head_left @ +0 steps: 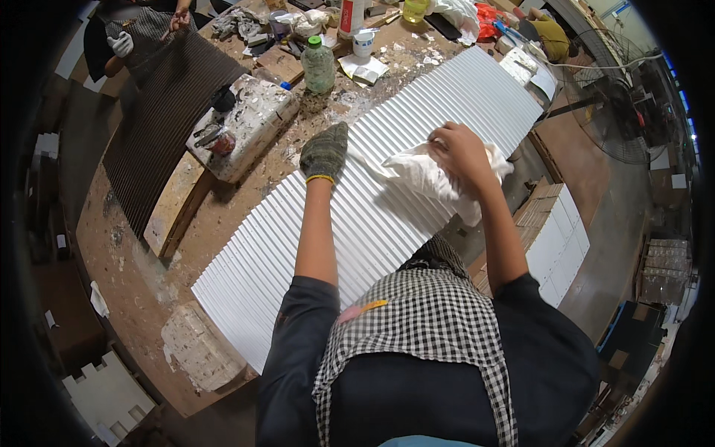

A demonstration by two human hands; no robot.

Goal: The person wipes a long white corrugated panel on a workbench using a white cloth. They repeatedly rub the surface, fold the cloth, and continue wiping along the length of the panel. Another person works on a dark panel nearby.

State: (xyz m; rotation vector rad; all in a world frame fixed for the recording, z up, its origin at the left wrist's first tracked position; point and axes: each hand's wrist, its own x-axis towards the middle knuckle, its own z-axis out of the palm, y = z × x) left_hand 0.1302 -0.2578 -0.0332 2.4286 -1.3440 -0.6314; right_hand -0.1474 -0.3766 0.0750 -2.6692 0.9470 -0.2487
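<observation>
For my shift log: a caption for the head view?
Gloved left hand steadies a white ribbed panel while the right hand presses a white cloth on it.

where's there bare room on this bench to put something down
Bare bench lies between the white ribbed panel and the dark ribbed panel. The far end around the green-capped bottle is crowded.
</observation>
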